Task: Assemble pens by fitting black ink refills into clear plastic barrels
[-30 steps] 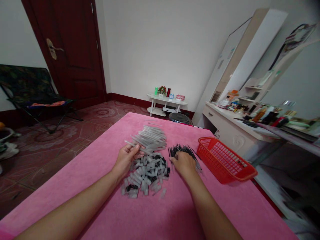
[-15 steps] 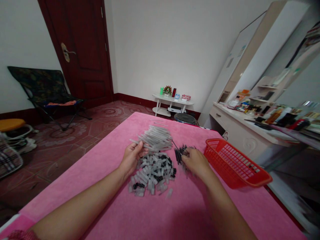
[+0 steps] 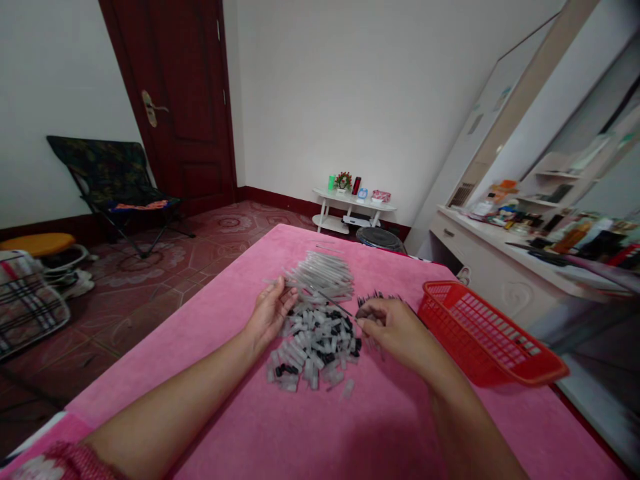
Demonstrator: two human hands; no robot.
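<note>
My left hand (image 3: 270, 312) is closed, pinching a clear pen barrel whose faint end shows past the fingertips. In my right hand (image 3: 393, 328), thumb and fingers grip a thin dark pen refill (image 3: 334, 302) that points left toward the other hand. Beyond my left hand lies a heap of clear pen barrels (image 3: 325, 270). Between and in front of the hands sits a pile of clear and black short cap-like pieces (image 3: 313, 343). A bunch of dark refills (image 3: 377, 294) is partly hidden behind my right hand.
A red plastic basket (image 3: 487, 340) stands at the right of the pink-covered table (image 3: 220, 407). A pale dresser (image 3: 505, 267) crowded with bottles is beyond it. A folding chair (image 3: 115, 173) and a low white stand (image 3: 350, 198) are farther back.
My right hand has lifted a refill from the dark bunch and angled it leftward. My left hand still holds the barrel. The view has shifted slightly left.
</note>
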